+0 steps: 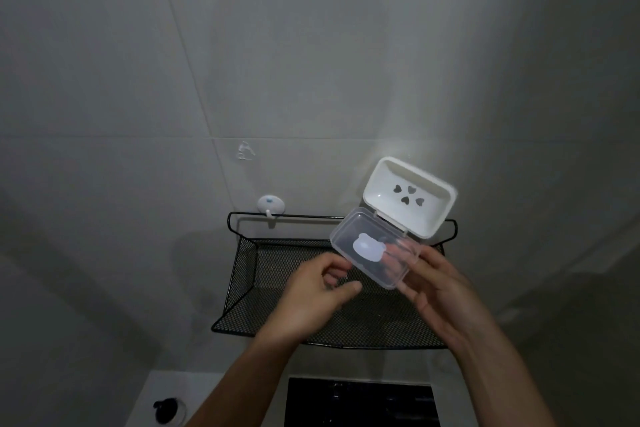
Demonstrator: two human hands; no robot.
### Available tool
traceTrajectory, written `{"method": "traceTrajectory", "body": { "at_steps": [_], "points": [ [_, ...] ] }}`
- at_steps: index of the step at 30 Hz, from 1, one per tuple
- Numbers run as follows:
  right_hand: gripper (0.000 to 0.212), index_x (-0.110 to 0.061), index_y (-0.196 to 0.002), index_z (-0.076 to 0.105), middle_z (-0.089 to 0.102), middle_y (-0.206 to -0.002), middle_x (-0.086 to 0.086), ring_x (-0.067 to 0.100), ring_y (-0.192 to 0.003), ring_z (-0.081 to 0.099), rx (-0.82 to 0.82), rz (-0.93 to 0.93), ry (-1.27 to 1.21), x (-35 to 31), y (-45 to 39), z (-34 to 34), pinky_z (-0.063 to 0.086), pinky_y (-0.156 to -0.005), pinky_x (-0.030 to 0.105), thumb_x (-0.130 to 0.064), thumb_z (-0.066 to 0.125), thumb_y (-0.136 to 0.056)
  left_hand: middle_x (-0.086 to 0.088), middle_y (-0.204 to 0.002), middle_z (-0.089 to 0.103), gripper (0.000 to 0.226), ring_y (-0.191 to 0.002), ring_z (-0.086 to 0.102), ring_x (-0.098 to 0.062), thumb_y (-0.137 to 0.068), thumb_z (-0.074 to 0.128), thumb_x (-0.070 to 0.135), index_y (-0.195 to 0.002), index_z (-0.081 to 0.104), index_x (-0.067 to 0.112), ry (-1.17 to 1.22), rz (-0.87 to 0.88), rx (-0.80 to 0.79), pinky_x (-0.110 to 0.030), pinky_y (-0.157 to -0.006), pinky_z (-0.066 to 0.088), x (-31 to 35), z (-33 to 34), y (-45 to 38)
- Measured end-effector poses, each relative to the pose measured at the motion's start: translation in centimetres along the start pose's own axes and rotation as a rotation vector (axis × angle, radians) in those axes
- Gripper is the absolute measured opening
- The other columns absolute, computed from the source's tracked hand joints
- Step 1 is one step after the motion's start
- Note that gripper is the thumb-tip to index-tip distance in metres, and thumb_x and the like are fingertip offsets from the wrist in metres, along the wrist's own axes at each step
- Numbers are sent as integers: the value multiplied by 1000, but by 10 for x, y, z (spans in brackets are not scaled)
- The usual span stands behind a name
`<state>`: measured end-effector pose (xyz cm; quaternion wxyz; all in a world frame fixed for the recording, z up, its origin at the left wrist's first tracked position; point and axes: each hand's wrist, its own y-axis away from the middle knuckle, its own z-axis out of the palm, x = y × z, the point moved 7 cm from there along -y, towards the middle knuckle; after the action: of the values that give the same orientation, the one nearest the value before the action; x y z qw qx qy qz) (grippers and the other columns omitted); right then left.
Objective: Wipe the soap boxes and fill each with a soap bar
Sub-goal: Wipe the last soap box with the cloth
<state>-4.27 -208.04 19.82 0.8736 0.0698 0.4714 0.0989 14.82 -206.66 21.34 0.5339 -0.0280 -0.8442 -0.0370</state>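
Note:
A soap box hangs open in the air above the black mesh shelf [242, 291]. Its white tray half [408, 196], with heart-shaped drain holes, points up and away. Its clear lid half [367, 250] carries a pale bear-shaped mark and tilts toward me. My right hand [440, 284] holds the clear lid from below, fingers showing through the plastic. My left hand [318, 291] hovers beside the lid's left edge with fingers loosely curled, holding nothing. I see no soap bar or cloth.
The shelf is fixed to a grey tiled wall. A white hook with a blue dot [270, 203] sits above its left rail. Below are a dark rectangular panel [360, 402] and a small black cap [169, 409] on a white ledge.

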Motion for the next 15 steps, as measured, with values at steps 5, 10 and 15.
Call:
{"method": "traceTrajectory", "body": {
  "at_steps": [5,10,15],
  "points": [
    [53,-4,-125,64,73,-121,12,24,-113,70,-51,4,27,11,-2,14,60,-86,30,-5,75,-73,-4,-92,74,21,-88,70,-18,-85,74,16,-104,65,10,423,-90,-13,-24,-77,55,7,12,6],
    [55,-5,-119,69,74,-119,12,22,-110,71,-13,73,70,22,-4,9,56,-91,32,-13,81,-66,-15,-97,75,16,-94,73,-27,-89,66,5,-103,61,1,673,-232,12,-35,-82,58,-1,13,-2],
    [49,-6,-111,69,74,-113,17,26,-100,74,111,111,10,25,-4,-19,55,-85,37,-16,81,-65,-15,-95,75,15,-93,73,-27,-95,58,8,-106,62,-2,660,-239,43,-44,-82,61,-8,-12,-11]
  ]
}}
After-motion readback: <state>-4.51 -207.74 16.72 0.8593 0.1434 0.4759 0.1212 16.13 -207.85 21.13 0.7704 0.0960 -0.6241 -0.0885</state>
